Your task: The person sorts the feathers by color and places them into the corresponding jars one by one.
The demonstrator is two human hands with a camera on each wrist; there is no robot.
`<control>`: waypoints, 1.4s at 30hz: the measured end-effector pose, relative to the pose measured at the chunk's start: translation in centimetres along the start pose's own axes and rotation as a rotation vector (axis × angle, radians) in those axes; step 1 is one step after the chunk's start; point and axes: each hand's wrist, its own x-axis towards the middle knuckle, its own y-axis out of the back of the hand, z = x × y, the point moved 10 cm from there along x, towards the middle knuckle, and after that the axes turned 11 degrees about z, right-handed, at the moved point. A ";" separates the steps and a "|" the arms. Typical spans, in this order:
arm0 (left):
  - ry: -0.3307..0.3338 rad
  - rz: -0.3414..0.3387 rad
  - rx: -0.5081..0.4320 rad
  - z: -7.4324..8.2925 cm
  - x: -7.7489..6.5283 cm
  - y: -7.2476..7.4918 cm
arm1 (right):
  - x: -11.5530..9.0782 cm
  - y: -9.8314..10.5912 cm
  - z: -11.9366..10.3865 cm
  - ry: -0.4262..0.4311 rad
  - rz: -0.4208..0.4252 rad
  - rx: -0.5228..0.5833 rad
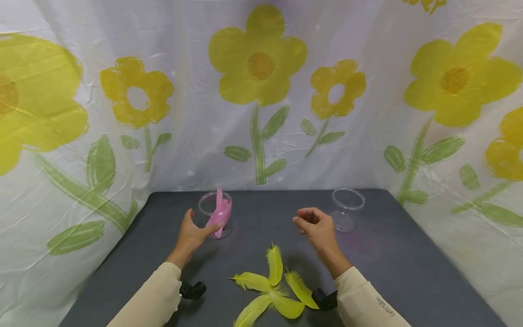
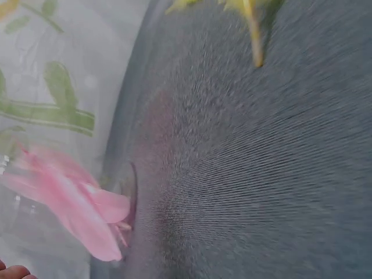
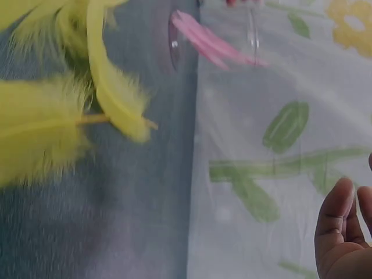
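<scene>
Pink feathers (image 1: 221, 212) stand inside a clear round jar (image 1: 205, 208) at the back left of the table. My left hand (image 1: 192, 236) is at the near left side of this jar, thumb and fingers spread apart; whether they touch its wall I cannot tell. In the left wrist view the pink feathers (image 2: 72, 200) show blurred through the clear wall. My right hand (image 1: 318, 229) hovers above the table with loosely bent fingers and holds nothing. Several yellow feathers (image 1: 288, 305) lie between my forearms, most with their ends meeting in a star shape.
A second clear jar (image 1: 344, 217) stands at the back right, just beyond my right hand. The dark grey table (image 1: 261, 213) ends against a hanging white cloth (image 1: 188, 150) with yellow flowers. Black wrist devices (image 1: 193, 290) hang below both sleeves.
</scene>
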 end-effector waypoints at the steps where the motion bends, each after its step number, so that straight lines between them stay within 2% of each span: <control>1: -0.006 0.003 -0.004 0.3 -0.3 0.2 | 0.2 0.4 0.1 -0.005 0.008 0.001; 7: -0.041 0.005 -0.019 1.5 -2.8 1.1 | 1.6 3.6 0.6 -0.019 0.074 -0.017; 13: -0.042 -0.017 -0.033 1.4 -5.1 0.8 | 3.0 7.0 1.4 -0.030 0.140 -0.073; 20: -0.028 -0.039 -0.058 0.9 -6.5 0.0 | 4.5 11.0 2.0 -0.012 0.253 -0.105; 26: -0.030 -0.060 -0.104 0.9 -7.6 -0.9 | 5.9 13.5 2.5 -0.009 0.366 -0.241; 30: -0.055 -0.079 -0.151 1.2 -8.3 -1.7 | 7.2 14.4 3.6 -0.043 0.381 -0.316; 36: -0.053 -0.114 -0.173 0.8 -9.2 -2.9 | 8.4 14.3 5.7 -0.095 0.307 -0.411; 42: -0.036 -0.143 -0.201 0.3 -10.5 -3.6 | 9.4 13.4 7.2 -0.069 0.253 -0.466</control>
